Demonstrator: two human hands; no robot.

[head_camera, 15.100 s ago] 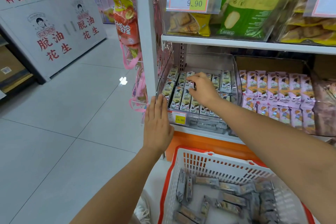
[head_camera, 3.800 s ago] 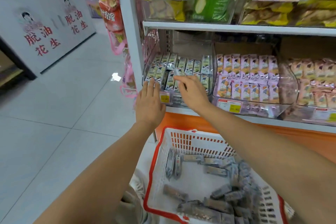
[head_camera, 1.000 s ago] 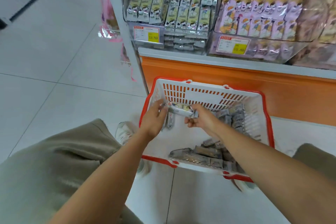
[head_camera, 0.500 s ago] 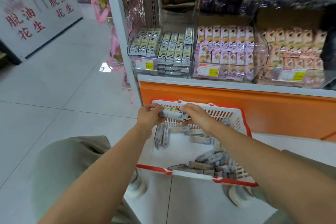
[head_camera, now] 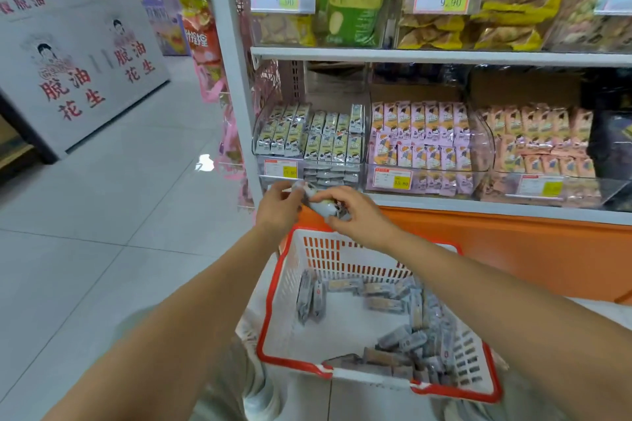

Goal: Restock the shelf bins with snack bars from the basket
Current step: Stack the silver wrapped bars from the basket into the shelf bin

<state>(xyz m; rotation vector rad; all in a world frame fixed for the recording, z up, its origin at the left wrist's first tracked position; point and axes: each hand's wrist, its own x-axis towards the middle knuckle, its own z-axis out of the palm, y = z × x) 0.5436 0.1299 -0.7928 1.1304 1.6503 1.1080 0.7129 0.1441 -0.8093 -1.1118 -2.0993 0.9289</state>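
Observation:
Both hands hold a small bunch of grey-green snack bars (head_camera: 319,203) in the air, just below the front of the leftmost clear shelf bin (head_camera: 273,161). My left hand (head_camera: 278,210) grips the left end and my right hand (head_camera: 355,215) pinches the right end. That bin holds rows of upright grey-green bars (head_camera: 321,137). Below my hands, on the floor, sits the white basket with a red rim (head_camera: 290,361), with several grey bars (head_camera: 407,338) lying loose in it.
Right of the first bin stand a bin of pink bars (head_camera: 420,140) and a bin of peach bars (head_camera: 540,140). The shelf above (head_camera: 410,56) carries bagged snacks. An orange base panel (head_camera: 513,249) runs under the shelf. Tiled floor and a white sign (head_camera: 75,55) lie left.
Both hands have lifted the bars out of the basket and up toward the front of the leftmost bin. The view has tilted upward, showing the upper shelf again.

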